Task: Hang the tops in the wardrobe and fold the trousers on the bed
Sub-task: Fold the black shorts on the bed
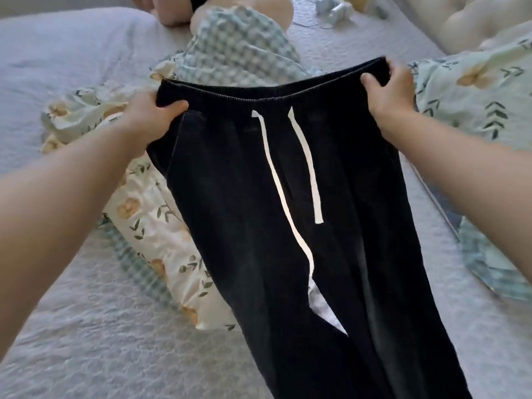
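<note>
Gripping the trousers [253, 214] waistband: left hand [149, 116]; right hand [394, 90].

Seemingly open bed [72, 326] beside crumpled quilt [144, 217]

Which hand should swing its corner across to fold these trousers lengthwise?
Probably the right hand: like the left hand it grips the trousers by the waistband, but holds its corner higher, freer to cross.
</note>
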Demonstrator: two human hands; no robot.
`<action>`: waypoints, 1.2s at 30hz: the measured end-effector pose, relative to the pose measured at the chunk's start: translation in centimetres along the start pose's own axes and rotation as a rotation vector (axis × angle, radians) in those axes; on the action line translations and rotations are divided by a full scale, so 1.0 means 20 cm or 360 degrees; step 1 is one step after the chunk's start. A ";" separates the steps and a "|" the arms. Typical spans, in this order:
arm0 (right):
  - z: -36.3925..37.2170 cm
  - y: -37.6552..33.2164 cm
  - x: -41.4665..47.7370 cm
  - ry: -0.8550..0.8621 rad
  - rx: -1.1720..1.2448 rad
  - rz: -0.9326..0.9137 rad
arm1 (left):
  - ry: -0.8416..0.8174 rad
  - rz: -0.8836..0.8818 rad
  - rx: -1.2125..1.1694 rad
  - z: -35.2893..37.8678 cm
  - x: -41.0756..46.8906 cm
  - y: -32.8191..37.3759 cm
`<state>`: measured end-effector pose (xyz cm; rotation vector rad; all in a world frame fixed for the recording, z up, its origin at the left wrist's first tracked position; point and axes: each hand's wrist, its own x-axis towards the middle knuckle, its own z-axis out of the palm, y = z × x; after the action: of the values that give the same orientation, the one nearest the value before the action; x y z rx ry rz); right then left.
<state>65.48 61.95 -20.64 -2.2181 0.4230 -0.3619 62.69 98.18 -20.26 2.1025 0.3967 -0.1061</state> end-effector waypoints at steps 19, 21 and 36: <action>0.14 0.72 -0.51 -0.0349 -0.0356 -0.0202 | 0.0325 -0.0298 -0.0416 0.50 -0.60 -0.69; 0.09 0.81 -0.67 -0.0441 -0.0382 -0.0283 | 0.0379 -0.0379 -0.0463 0.59 -0.82 -0.73; -0.19 1.21 -1.74 -0.1679 -0.0094 0.0258 | 0.0332 -0.0971 -0.0443 1.37 -2.11 -1.06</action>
<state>28.28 59.30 -41.11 -2.0749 0.0217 0.8907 18.32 75.50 -42.39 1.6640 1.1064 -0.1756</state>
